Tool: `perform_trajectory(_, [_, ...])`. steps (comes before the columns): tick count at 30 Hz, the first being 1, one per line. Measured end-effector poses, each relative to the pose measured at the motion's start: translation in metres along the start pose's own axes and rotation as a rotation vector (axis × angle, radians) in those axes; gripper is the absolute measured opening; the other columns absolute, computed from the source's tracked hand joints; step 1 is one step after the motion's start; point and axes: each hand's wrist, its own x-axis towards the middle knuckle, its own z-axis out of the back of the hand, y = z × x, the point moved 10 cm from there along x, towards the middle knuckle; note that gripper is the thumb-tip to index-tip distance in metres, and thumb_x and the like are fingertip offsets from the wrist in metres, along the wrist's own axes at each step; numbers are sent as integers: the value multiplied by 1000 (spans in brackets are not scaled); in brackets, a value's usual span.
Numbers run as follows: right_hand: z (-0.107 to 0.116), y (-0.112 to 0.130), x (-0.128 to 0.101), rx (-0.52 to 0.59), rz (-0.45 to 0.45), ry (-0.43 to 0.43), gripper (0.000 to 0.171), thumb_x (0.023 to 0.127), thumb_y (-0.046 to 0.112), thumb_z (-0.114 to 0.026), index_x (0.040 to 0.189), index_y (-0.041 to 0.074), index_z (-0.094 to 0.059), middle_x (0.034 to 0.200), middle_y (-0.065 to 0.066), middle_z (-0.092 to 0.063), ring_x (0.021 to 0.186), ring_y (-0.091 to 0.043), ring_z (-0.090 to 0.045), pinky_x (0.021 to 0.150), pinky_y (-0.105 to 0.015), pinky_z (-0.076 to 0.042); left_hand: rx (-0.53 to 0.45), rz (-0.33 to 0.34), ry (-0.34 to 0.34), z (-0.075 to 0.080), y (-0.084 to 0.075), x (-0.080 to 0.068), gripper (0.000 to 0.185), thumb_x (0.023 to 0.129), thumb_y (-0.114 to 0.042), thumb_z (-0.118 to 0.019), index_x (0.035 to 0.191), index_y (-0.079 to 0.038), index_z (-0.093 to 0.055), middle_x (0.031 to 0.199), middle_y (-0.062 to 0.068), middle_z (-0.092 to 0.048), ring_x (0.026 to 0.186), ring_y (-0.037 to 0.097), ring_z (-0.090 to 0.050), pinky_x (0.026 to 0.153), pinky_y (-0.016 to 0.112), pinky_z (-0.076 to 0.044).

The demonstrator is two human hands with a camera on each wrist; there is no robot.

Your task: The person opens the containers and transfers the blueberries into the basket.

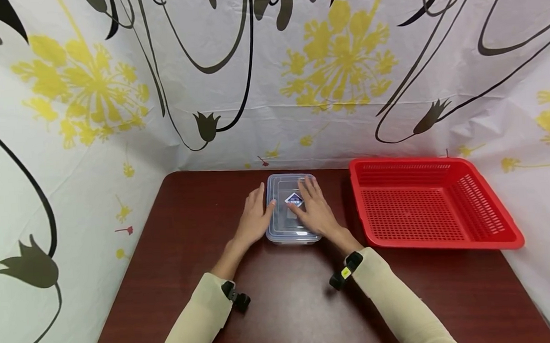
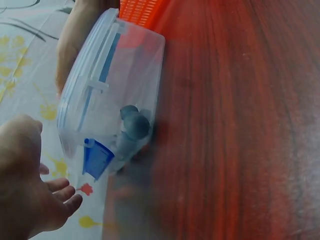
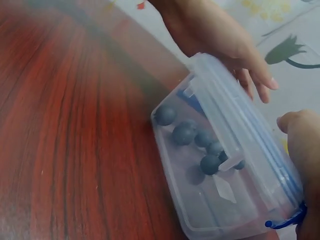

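A clear plastic box with a lid and blue clasps stands on the dark red table. Several dark blue balls lie inside it, also seen through its wall as balls in the left wrist view. My left hand lies against the box's left side with straight fingers. My right hand rests flat on the lid, covering its right half. In the right wrist view the box fills the middle, with the left hand behind it. The left hand sits just beside the box.
An empty red slotted basket stands on the table's right side, close to the box. Flowered sheeting walls in the back and both sides. Bare tabletop lies in front of the box and to its left.
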Motion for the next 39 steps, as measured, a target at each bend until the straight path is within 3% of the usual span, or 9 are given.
perform_trajectory(5, [13,-11,-4,161,-74,-106,81,105,39,-63,164,-5,-29,173,-28,-17,162,-44,-13,129,-59,-18,131,-138,38,-3,-20,0,80,110,-43,-54,169,-4,-19,167,22,-34,154,39,-32,125,56,-31])
perform_trajectory(9, [19,-28,-13,265,-181,-162,78,107,37,-61,166,-1,-27,173,-25,-21,160,-44,-22,129,-56,-20,252,-206,61,-6,-29,-1,83,109,-48,-54,168,-1,-21,170,24,-29,158,40,-27,129,55,-23])
perform_trajectory(17, [15,-58,-33,409,-376,-192,73,109,41,-56,165,1,-32,159,-27,-47,150,-40,-42,125,-52,-32,426,-289,117,-19,-46,-1,90,106,-58,-52,168,-1,-21,173,26,-21,162,40,-16,131,55,-14])
perform_trajectory(21, [9,-65,-38,462,-438,-175,72,109,44,-55,164,2,-36,151,-26,-57,143,-38,-51,120,-53,-38,486,-293,154,-31,-54,0,92,106,-63,-49,168,-2,-20,174,25,-18,163,40,-14,131,55,-12])
perform_trajectory(30, [2,-66,-40,521,-433,-170,59,112,40,-52,157,2,-50,148,-24,-60,131,-37,-62,110,-54,-49,566,-252,244,-54,-53,0,95,104,-73,-41,171,-10,-18,177,18,-6,165,33,-1,132,51,-3])
perform_trajectory(39, [5,-62,-41,547,-379,-204,48,115,25,-47,152,-4,-53,149,-24,-58,136,-36,-58,115,-52,-45,623,-262,230,-60,-51,-1,94,103,-77,-36,171,-14,-18,178,18,-6,165,32,-1,132,51,-1])
